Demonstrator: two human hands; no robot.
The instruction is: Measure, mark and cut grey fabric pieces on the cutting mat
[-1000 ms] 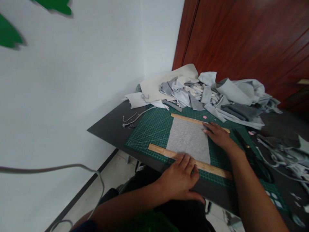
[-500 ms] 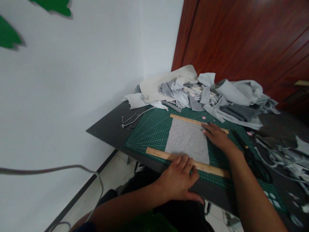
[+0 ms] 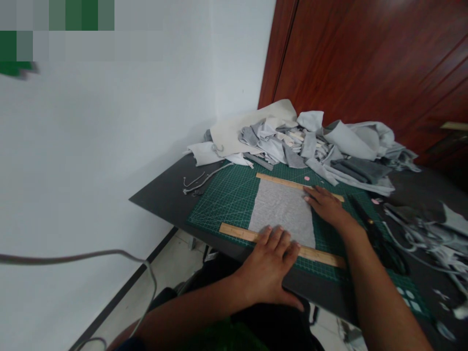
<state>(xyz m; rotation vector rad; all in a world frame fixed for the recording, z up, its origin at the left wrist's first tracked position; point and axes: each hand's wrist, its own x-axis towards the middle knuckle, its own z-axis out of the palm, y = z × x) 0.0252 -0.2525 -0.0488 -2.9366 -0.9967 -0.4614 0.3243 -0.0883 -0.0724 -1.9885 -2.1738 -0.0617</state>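
Note:
A piece of light grey fabric (image 3: 281, 209) lies flat on the green cutting mat (image 3: 223, 200). Along its far edge runs one wooden ruler (image 3: 272, 180), and a second wooden ruler (image 3: 321, 257) lies across its near edge. My left hand (image 3: 270, 265) rests on the near ruler with its fingers spread over the wood and its thumb by the table's front edge. The fingers of my right hand (image 3: 325, 204) are stretched out over the far ruler and the fabric's far right corner.
Grey and white fabric scraps (image 3: 288, 141) are heaped along the back. Black scissors (image 3: 380, 239) lie right of the mat, near tangled cords and cloth (image 3: 431, 234). Loose strings (image 3: 206, 183) lie at the left. A white wall and a red-brown door (image 3: 365, 63) stand behind.
The fingers of my left hand have spread farther apart and reach slightly farther over the near ruler. My right hand stays at the far ruler. The view has shifted slightly.

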